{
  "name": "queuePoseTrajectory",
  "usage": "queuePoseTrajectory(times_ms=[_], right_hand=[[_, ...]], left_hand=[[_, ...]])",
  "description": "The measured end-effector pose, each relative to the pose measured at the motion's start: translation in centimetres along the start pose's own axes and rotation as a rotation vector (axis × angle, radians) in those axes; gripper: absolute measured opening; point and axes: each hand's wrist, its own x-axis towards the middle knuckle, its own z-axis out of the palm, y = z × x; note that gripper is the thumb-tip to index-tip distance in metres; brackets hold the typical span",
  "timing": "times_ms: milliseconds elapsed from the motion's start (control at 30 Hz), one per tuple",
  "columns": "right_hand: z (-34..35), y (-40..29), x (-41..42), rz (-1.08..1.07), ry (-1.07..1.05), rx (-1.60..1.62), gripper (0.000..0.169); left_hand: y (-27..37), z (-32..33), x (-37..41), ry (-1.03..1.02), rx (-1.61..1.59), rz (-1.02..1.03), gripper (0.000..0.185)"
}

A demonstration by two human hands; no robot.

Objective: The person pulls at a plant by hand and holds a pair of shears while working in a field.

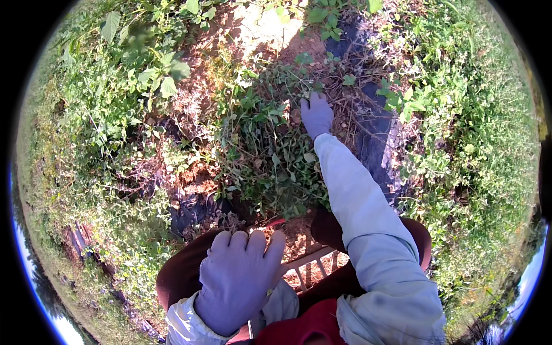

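Observation:
My left hand (239, 276), in a purple-grey knit glove, is raised near my lap with its back to the camera. Its fingers bend away from view, so whether it holds anything is hidden. My right hand (317, 114), in a matching glove, reaches forward to the ground, its fingertips at the low green stems (297, 82). Whether they grip a stem cannot be told. Below and left of it lies a shaded heap of leafy green weeds (276, 159), in front of my knees.
A crate or seat with pale slats (308, 261) is between my legs. Dark plastic sheeting (375, 138) runs along the ground at right, with dry stems over it. Leafy plants (164, 73) grow at left; dense greenery (470, 129) stands at right. Bare soil (263, 30) shows ahead.

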Motion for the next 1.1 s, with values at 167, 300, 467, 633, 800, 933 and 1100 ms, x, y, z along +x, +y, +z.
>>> queuePoseTrajectory(times_ms=[167, 300, 467, 633, 800, 933, 1100], right_hand=[[1.0, -5.3, 0.0, 0.129, -0.278, 0.056, 0.07], [3.3, -5.6, -0.6, -0.02, -0.57, 0.153, 0.088], [6.0, -7.0, -6.1, -0.167, -0.536, -0.023, 0.069], [4.7, -6.1, -8.1, -0.085, -0.422, -0.112, 0.068], [2.7, -6.6, -9.1, 0.058, -0.084, 0.221, 0.067], [-0.1, -4.5, -8.8, 0.109, 0.268, 0.375, 0.043], [-2.5, -2.3, -6.2, 0.226, 0.172, 0.453, 0.028]], left_hand=[[0.1, 0.1, -0.6, -0.039, -0.004, -0.031, 0.047], [0.3, 0.3, -0.6, 0.0, -0.035, 0.001, 0.047], [0.4, 0.4, -0.5, 0.018, -0.035, 0.027, 0.045], [0.3, 0.6, -0.6, 0.024, -0.005, 0.036, 0.044], [0.2, -0.1, -0.3, -0.02, -0.041, 0.005, 0.044], [-0.1, 0.2, -0.3, -0.002, -0.037, 0.023, 0.043], [0.1, 0.2, -0.8, 0.04, -0.038, 0.022, 0.043]])
